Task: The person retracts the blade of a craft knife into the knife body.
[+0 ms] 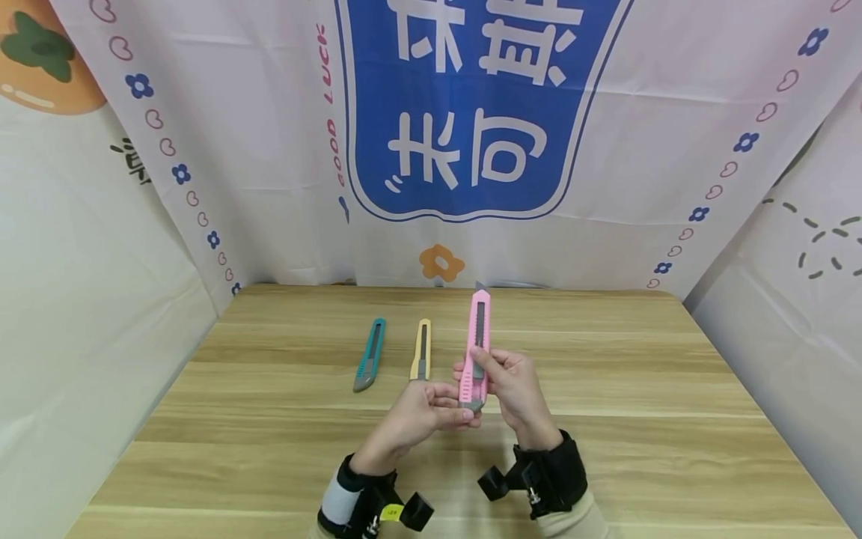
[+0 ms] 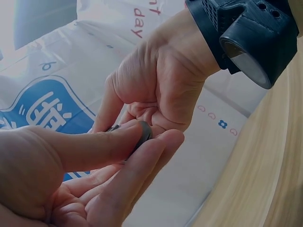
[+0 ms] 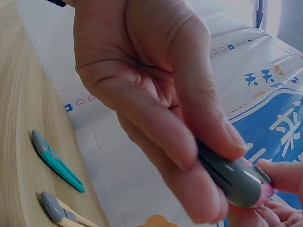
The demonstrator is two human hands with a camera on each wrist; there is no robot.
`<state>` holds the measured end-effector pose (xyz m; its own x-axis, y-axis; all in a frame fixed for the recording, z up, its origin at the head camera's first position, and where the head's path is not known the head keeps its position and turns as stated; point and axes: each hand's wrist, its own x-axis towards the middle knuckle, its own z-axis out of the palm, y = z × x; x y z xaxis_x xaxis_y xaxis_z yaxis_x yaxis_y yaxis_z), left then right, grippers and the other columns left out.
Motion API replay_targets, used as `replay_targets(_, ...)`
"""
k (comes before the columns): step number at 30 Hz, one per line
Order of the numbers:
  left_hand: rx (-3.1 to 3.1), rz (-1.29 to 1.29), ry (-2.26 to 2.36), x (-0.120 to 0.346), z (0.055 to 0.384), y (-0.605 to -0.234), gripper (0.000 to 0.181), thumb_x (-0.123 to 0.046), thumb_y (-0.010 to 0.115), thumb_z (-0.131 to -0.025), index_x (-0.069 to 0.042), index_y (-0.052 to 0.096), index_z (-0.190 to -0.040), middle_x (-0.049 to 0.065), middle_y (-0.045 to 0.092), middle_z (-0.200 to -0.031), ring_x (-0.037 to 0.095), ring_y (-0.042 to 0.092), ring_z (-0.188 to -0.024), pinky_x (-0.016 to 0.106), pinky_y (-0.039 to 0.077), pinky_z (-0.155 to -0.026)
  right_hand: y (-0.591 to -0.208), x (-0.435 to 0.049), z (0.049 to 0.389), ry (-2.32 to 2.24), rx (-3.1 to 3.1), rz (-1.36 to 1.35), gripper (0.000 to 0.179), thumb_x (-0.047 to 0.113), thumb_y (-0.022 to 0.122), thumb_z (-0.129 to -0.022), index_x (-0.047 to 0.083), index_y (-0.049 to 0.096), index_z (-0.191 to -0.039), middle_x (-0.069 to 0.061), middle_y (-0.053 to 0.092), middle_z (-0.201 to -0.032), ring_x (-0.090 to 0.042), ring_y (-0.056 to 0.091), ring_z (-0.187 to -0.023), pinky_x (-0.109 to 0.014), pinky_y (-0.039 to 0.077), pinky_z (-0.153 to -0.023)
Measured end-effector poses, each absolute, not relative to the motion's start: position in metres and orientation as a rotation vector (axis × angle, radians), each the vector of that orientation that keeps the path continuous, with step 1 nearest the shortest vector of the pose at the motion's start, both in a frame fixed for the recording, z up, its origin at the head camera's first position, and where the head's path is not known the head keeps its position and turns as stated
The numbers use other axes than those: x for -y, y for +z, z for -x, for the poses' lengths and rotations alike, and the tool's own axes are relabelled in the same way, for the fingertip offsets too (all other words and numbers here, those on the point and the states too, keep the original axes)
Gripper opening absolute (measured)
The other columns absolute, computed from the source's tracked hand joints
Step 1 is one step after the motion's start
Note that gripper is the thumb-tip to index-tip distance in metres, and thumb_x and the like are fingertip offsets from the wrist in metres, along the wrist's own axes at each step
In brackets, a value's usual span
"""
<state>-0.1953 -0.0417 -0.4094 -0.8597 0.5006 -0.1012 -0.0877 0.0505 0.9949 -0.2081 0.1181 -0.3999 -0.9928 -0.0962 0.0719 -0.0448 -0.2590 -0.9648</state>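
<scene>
A pink utility knife (image 1: 480, 329) stands nearly upright between both hands in the head view, a short tip of grey blade showing at its top. My left hand (image 1: 412, 413) pinches its grey lower end (image 3: 244, 187) between thumb and fingers. Higher up, my right hand (image 1: 517, 385) grips the body, the thumb lying on the front by the slider. A yellow utility knife (image 1: 422, 344) lies on the table just beyond the left hand, which hides its lower end. To its left is a teal utility knife (image 1: 370, 355). Fingers cover most of the pink knife in the left wrist view.
The wooden table (image 1: 269, 427) reaches back to a white printed cloth (image 1: 289, 224) with a blue sign. White cloths also hang at the left and right sides. Each wrist wears a black camera strap (image 1: 562, 471).
</scene>
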Motion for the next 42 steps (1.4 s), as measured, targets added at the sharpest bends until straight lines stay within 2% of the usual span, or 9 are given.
replay_targets(5,-1.92,-0.414,1.862,0.0427,0.1942,-0.4062,0.025,0.003,0.062,-0.085,0.016,0.06,-0.107,0.035,0.068,-0.096,0.026,0.07,-0.084,0.037,0.059,-0.078,-0.399,-0.117,0.2077,-2.453,-1.891,0.149,0.039,0.011,0.057,-0.093,-0.021,0.054,-0.115,0.005,0.075,-0.072,-0.014,0.071,-0.072,-0.02,0.06,-0.062)
replay_targets(10,-1.929,-0.395,1.877,0.0435,0.1945,-0.406,0.027,0.004,0.063,-0.084,0.015,0.06,-0.109,0.033,0.068,-0.098,0.024,0.07,-0.083,0.035,0.059,-0.078,-0.3995,-0.1158,0.2089,-2.427,-1.9,0.051,0.042,0.02,0.061,-0.091,-0.014,0.059,-0.114,-0.004,0.077,-0.08,-0.017,0.071,-0.078,-0.021,0.06,-0.067)
replay_targets(19,-1.923,-0.357,1.891,0.043,0.1951,-0.4071,0.029,0.005,0.062,-0.084,0.014,0.059,-0.111,0.032,0.068,-0.101,0.025,0.07,-0.085,0.04,0.057,-0.082,-0.3991,-0.1138,0.2087,-2.384,-1.906,-0.031,0.048,0.031,0.063,-0.088,-0.012,0.062,-0.112,-0.002,0.077,-0.081,-0.018,0.071,-0.081,-0.02,0.058,-0.068)
replay_targets(23,-1.921,-0.348,1.897,0.0423,0.1954,-0.4077,0.029,0.004,0.063,-0.084,0.014,0.06,-0.111,0.031,0.069,-0.1,0.025,0.07,-0.085,0.035,0.059,-0.079,-0.3984,-0.1132,0.2082,-2.374,-1.936,-0.028,0.045,0.029,0.062,-0.09,-0.012,0.063,-0.11,-0.002,0.077,-0.08,-0.017,0.071,-0.081,-0.019,0.058,-0.066)
replay_targets(28,-1.917,-0.343,1.909,0.042,0.1959,-0.4081,0.029,0.003,0.063,-0.084,0.014,0.06,-0.11,0.031,0.069,-0.1,0.025,0.07,-0.084,0.039,0.058,-0.082,-0.3979,-0.1127,0.208,-2.368,-1.97,-0.004,0.039,0.023,0.058,-0.093,-0.011,0.063,-0.11,-0.01,0.076,-0.085,-0.017,0.071,-0.081,-0.019,0.058,-0.064)
replay_targets(33,-1.921,-0.336,1.913,0.0424,0.196,-0.408,0.029,0.004,0.063,-0.083,0.014,0.06,-0.11,0.031,0.069,-0.1,0.025,0.07,-0.083,0.038,0.058,-0.08,-0.3983,-0.1109,0.2075,-2.396,-1.965,0.022,0.038,0.021,0.056,-0.094,-0.013,0.062,-0.11,-0.013,0.076,-0.086,-0.017,0.071,-0.08,-0.02,0.059,-0.064)
replay_targets(39,-1.925,-0.362,1.907,0.0425,0.1957,-0.4081,0.027,0.005,0.063,-0.083,0.015,0.06,-0.108,0.032,0.068,-0.099,0.025,0.07,-0.083,0.044,0.057,-0.082,-0.3993,-0.1104,0.2063,-2.446,-1.961,0.107,0.04,0.019,0.057,-0.093,-0.017,0.06,-0.11,-0.005,0.077,-0.079,-0.015,0.071,-0.076,-0.019,0.059,-0.064)
replay_targets(42,-1.931,-0.383,1.899,0.0425,0.1955,-0.4077,0.026,0.005,0.062,-0.083,0.015,0.061,-0.107,0.033,0.068,-0.098,0.025,0.07,-0.083,0.038,0.059,-0.079,-0.3998,-0.1111,0.206,-2.452,-1.968,0.15,0.04,0.019,0.057,-0.093,-0.018,0.059,-0.111,0.001,0.076,-0.076,-0.014,0.071,-0.074,-0.019,0.059,-0.064)
